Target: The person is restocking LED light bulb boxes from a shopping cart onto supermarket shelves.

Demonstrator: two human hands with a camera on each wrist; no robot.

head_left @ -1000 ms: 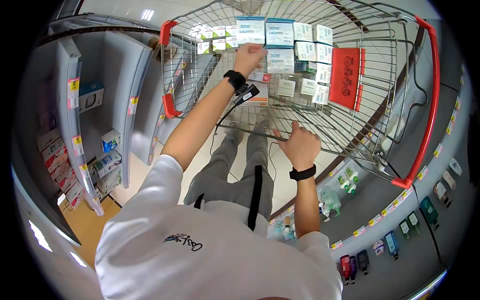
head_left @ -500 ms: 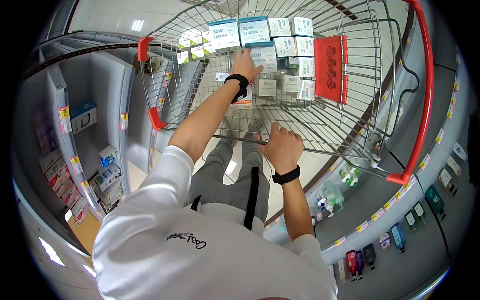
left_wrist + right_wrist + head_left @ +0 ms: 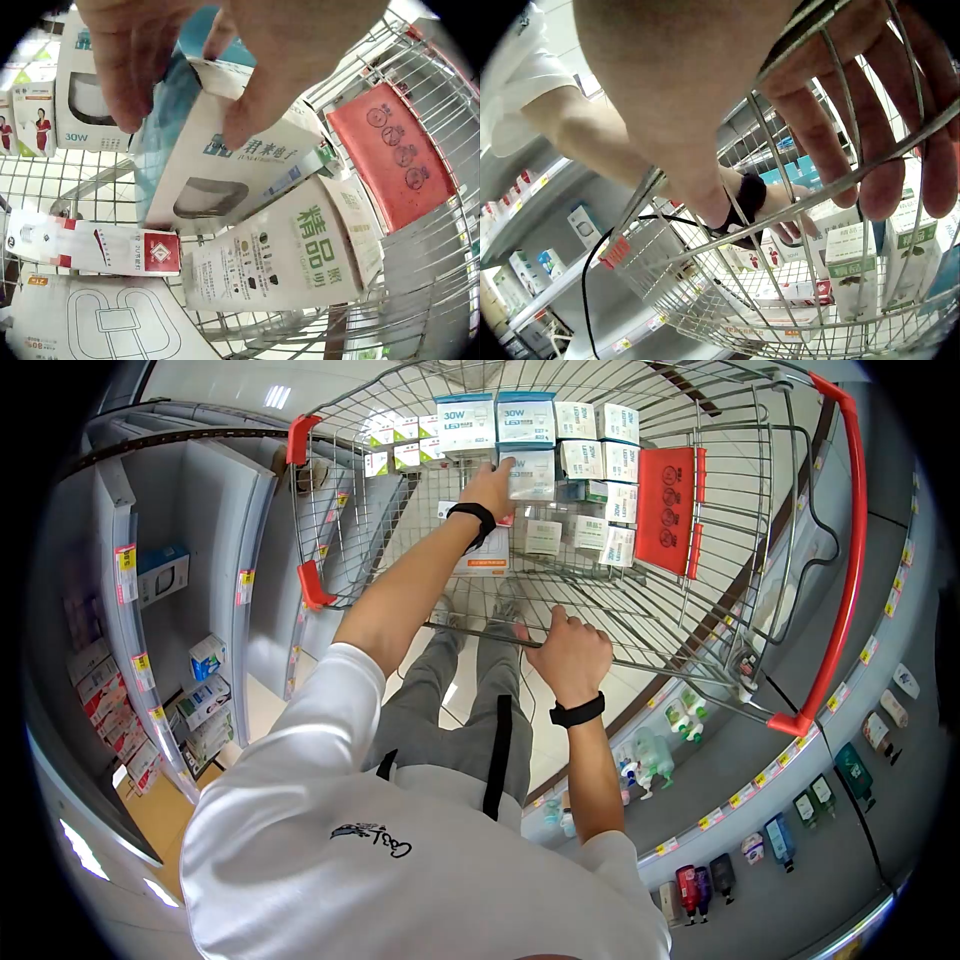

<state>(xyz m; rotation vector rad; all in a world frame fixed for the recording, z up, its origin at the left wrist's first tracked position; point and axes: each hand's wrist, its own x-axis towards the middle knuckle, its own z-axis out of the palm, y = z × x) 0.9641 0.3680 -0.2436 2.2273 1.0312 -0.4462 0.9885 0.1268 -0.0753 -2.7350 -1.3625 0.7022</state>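
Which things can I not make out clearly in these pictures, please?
- Left wrist view: part of the upper end of the held box, hidden by the left hand.
- Left wrist view: the rest of the lamp-outline box, cut off by the lower edge.
- Right wrist view: the right hand's upper part, cut off by the top edge.
- Head view: lettering on the blue bottle, too small.

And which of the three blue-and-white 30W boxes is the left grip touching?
The 30W box nearest the person: the left grip is at its edge, while the other two 30W boxes stand side by side beyond it.
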